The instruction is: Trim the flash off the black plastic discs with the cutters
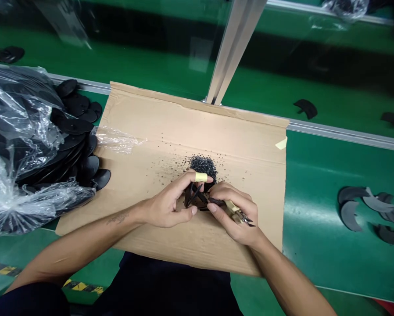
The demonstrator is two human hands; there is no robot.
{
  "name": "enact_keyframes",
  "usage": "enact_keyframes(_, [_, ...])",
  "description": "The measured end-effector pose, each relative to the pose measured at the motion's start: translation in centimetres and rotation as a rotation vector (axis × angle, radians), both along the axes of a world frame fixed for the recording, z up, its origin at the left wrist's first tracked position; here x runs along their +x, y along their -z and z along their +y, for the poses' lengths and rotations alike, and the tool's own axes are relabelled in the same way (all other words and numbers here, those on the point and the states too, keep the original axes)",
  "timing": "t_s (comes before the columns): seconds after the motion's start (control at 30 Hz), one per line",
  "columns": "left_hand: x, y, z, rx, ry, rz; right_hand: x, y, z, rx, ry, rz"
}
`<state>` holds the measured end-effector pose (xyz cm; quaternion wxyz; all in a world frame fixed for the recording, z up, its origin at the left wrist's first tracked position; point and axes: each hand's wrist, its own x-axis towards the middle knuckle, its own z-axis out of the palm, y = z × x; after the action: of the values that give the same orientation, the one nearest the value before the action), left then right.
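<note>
Over the cardboard sheet, my left hand (pixel 170 204) is curled around a thin black plastic part (pixel 193 195), with its index finger and thumb on either side. Yellow tape wraps that index finger. My right hand (pixel 238 208) is closed just beside it, thumb pressed on a dark piece that meets the part. Lying in the right palm is a small pair of nippers (pixel 241 216), its metal tips pointing right, away from the part. Fingers hide much of the part and of the tool. Just beyond the hands sits a heap of tiny black plastic bits (pixel 203 164).
Cardboard (pixel 144 109) covers the middle of the green bench (pixel 310 175). At left, a clear plastic bag (pixel 29 145) spills black disc-like parts (pixel 75 125). Curved black pieces (pixel 351 215) lie at right. A metal post (pixel 231 52) rises behind the cardboard.
</note>
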<state>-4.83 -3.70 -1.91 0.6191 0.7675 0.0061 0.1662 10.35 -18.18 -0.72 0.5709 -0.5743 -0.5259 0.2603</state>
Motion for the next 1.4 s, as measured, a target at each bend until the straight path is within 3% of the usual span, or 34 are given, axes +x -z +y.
enact_keyframes(0.2, [-0.06, -0.15, -0.30, 0.011, -0.078, -0.001, 0.05, 0.27, 0.05, 0.011, -0.002, -0.002])
enact_keyframes(0.5, [-0.11, -0.09, 0.08, -0.013, -0.027, -0.016, -0.04, 0.12, 0.00, 0.024, -0.024, 0.008])
enact_keyframes(0.77, [0.04, -0.31, -0.35, -0.001, -0.105, -0.035, 0.07, 0.25, 0.08, 0.043, -0.026, -0.004])
enact_keyframes(1.4, [-0.04, -0.11, -0.24, 0.024, -0.123, -0.025, 0.21, 0.36, 0.18, 0.048, -0.029, -0.009])
